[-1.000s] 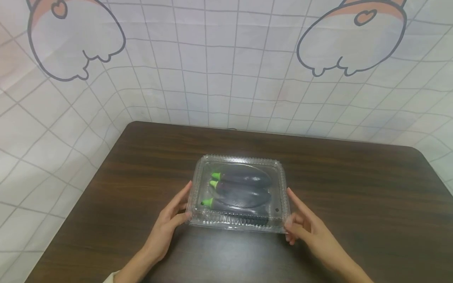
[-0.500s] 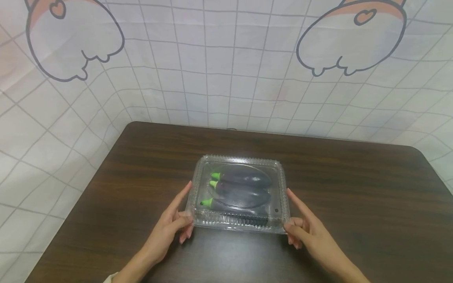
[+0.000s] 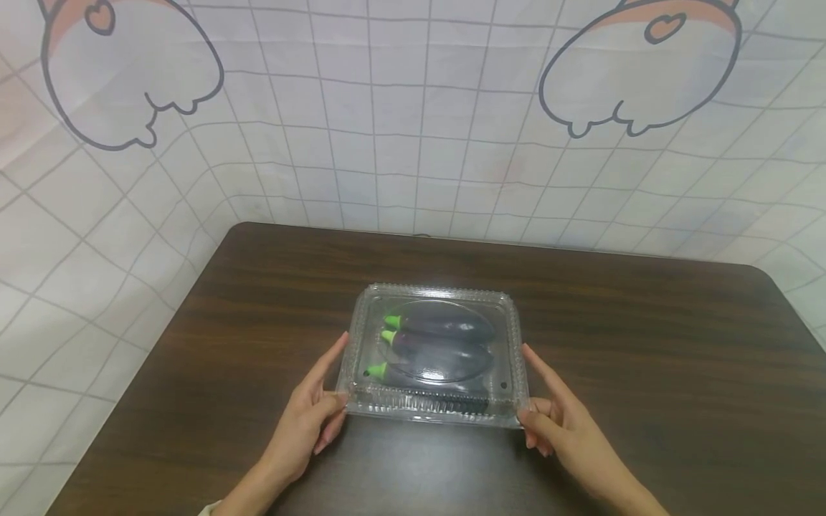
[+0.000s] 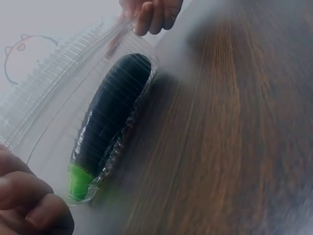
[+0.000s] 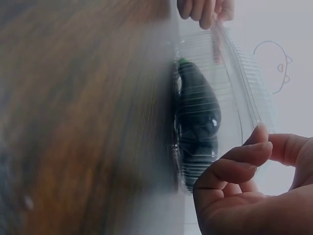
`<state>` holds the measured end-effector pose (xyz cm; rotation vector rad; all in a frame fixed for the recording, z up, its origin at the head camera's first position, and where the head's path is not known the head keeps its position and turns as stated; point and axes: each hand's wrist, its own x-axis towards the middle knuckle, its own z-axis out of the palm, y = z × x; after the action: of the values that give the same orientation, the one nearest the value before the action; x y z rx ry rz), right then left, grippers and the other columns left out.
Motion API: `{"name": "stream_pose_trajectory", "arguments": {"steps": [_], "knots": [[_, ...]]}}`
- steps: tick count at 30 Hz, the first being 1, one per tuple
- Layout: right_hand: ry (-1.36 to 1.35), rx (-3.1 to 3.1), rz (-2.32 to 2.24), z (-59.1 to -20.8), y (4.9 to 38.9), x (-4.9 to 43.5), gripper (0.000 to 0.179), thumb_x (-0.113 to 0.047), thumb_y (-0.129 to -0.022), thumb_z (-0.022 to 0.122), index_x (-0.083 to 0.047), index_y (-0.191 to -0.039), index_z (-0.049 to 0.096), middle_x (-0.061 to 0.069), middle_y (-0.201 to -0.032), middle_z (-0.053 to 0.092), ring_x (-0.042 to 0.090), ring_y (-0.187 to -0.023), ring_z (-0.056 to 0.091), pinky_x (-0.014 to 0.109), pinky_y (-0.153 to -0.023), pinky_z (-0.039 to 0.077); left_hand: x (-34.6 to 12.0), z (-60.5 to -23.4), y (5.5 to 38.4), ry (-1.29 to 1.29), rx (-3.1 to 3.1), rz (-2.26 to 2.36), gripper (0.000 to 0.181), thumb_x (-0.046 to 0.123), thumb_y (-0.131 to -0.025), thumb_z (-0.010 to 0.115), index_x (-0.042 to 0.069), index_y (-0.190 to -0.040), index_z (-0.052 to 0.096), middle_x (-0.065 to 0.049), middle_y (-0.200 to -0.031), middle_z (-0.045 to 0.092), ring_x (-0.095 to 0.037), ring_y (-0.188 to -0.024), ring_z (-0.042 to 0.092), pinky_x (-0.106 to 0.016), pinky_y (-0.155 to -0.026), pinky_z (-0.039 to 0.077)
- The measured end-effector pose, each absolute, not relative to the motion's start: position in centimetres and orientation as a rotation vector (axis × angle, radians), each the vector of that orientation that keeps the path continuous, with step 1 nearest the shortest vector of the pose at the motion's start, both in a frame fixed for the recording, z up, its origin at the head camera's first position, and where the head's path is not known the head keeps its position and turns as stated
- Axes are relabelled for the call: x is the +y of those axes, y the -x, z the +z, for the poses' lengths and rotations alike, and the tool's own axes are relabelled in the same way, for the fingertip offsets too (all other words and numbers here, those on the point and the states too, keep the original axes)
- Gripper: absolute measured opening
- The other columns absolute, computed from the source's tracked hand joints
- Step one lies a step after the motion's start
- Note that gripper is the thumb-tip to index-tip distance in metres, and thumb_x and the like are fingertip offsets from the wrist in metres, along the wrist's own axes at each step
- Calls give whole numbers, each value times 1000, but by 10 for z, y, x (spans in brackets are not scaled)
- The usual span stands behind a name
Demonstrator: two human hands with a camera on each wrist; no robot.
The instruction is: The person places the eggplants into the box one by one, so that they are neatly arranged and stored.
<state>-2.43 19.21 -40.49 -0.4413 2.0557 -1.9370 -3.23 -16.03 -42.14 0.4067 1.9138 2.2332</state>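
Observation:
A clear plastic clamshell box [image 3: 426, 417] with ribbed sides sits at the middle of the view, lid down. Three dark purple eggplants [image 3: 445, 351] with bright green caps lie side by side in it, seen through the lid. My left hand [image 3: 300, 426] pinches the rim at the near left corner, index finger stretched along the side. At the near right corner my right hand [image 3: 568, 426] grips the rim between thumb and fingers, as the right wrist view also shows. Through the box wall, the left wrist view shows one eggplant [image 4: 112, 112] close over the table.
The box is over a dark wood-grain table [image 3: 290, 272] with rounded far corners. Behind it and to the left hangs a white grid-patterned cloth [image 3: 400, 143] with cartoon animal drawings.
My left hand's lower fingers have come into view beneath the thumb, and its thumb has shifted a little at the corner. The box has barely moved; its near edge appears slightly lower.

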Motion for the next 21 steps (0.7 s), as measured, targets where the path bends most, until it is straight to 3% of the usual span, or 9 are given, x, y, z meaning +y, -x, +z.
{"name": "stream_pose_trajectory", "arguments": {"steps": [7,21], "knots": [[372,2071,-1941,-405,24,190,78,2,-93,53,-25,-154,12,6,-64,52,13,-53,48,29,-45,42,-157,-424,32,-391,1869,2304,77,-11,-87,43,16,-154,17,-8,-46,26,-20,-37,21,-28,-29,17],[338,2087,-1955,-405,23,188,80,4,-92,53,-24,-154,14,6,-62,51,16,-51,46,31,-42,38,-154,-427,32,-398,1838,2350,75,-12,-87,43,15,-153,19,-1,-48,26,-16,-38,19,-30,-35,15]]}}
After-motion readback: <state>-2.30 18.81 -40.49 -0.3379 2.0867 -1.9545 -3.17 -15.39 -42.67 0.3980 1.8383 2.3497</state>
